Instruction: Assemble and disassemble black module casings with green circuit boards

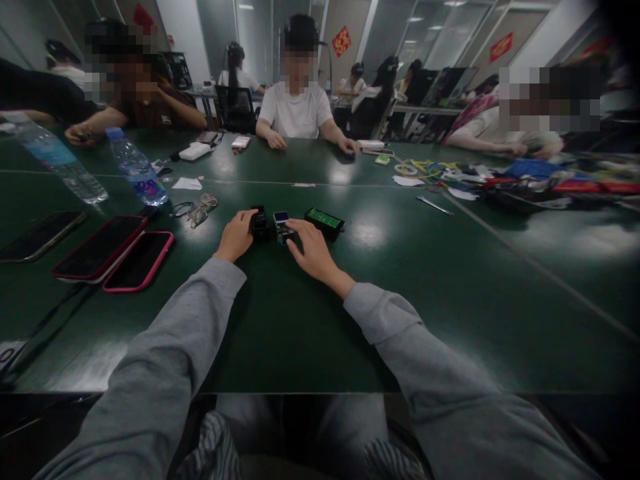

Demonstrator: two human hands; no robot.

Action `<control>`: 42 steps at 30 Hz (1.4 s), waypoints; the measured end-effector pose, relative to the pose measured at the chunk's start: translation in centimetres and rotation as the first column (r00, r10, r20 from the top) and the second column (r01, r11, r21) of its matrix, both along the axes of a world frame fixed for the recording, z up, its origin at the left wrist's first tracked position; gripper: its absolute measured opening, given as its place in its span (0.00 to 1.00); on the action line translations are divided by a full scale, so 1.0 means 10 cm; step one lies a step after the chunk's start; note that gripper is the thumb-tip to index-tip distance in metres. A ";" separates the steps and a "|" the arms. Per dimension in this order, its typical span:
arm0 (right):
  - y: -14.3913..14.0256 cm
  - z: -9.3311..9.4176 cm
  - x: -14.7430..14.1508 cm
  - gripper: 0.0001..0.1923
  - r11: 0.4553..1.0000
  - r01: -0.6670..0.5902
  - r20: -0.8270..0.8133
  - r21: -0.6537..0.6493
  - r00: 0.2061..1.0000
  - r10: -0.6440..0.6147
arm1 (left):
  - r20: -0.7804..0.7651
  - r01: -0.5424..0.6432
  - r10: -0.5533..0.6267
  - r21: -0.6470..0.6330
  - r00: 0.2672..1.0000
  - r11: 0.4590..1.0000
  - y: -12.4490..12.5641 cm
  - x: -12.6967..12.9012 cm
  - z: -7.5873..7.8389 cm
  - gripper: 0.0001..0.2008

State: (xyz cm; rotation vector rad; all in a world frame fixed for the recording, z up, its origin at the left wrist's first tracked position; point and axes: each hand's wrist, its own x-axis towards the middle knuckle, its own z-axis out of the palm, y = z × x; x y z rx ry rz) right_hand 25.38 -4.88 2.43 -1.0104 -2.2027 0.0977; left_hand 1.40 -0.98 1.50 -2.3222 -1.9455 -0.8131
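On the dark green table [310, 333] my left hand [235, 237] grips a small black block [259, 223] with its fingers curled over it. My right hand [313, 250] rests just right of it, fingertips on a small module with a light blue screen [281, 225]. A black box with a green circuit board on top [325, 221] lies just beyond my right hand, apart from it. Grey sleeves cover both my arms.
Three phones [137, 261] lie at the left, two in red cases. Two water bottles [137, 168] and a pair of glasses [200, 210] sit behind them. Several people sit around the far side. Cables and tools [500, 177] clutter the right.
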 end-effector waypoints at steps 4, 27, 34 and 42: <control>-0.02 -0.02 -0.01 0.25 0.994 -0.101 0.155 -0.051 0.982 0.108 | 0.000 -0.007 0.007 -0.001 1.000 1.000 -0.01 0.01 0.00 0.33; 0.04 -0.07 0.00 0.23 0.999 0.023 0.077 0.045 0.997 -0.026 | 0.001 0.027 -0.027 0.065 1.000 0.998 0.03 -0.03 -0.05 0.29; 0.06 -0.11 0.00 0.25 0.998 0.049 0.081 -0.033 0.996 -0.046 | 0.010 0.050 -0.052 0.104 0.999 0.993 0.07 -0.05 -0.09 0.29; 0.01 -0.06 0.02 0.23 0.995 0.016 0.009 -0.097 1.000 -0.016 | 0.013 0.055 -0.057 0.105 0.998 0.993 0.06 -0.05 -0.09 0.30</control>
